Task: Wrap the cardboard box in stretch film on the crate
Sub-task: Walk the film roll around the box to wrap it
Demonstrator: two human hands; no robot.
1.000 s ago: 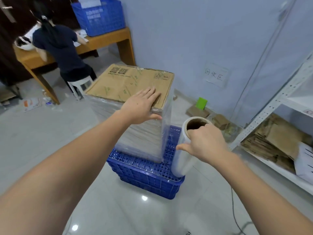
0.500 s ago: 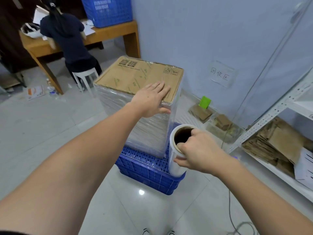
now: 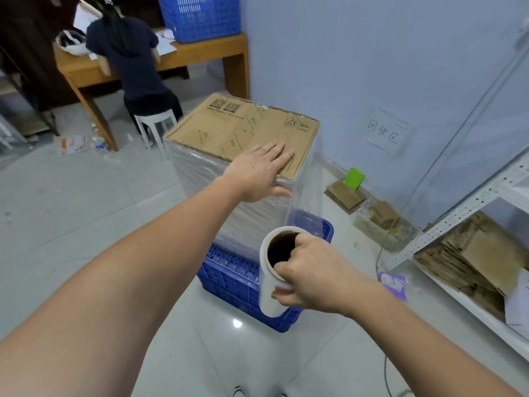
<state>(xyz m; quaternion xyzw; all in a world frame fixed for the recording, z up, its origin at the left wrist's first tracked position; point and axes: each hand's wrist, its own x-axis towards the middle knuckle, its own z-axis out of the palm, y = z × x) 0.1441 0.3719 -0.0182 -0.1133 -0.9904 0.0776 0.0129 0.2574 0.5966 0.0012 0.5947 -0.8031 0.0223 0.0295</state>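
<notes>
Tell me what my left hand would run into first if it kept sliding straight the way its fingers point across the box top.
Nothing on the cardboard box blocks the left hand; past the far edge, probably the wall, though depth is unclear.

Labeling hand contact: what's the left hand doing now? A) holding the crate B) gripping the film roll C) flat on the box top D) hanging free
C: the left hand lies flat, fingers straight, on the box top; the right hand grips the roll.

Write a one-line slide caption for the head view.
Left hand steadies the cardboard box on the blue crate while the right hand holds the stretch film roll.
</notes>
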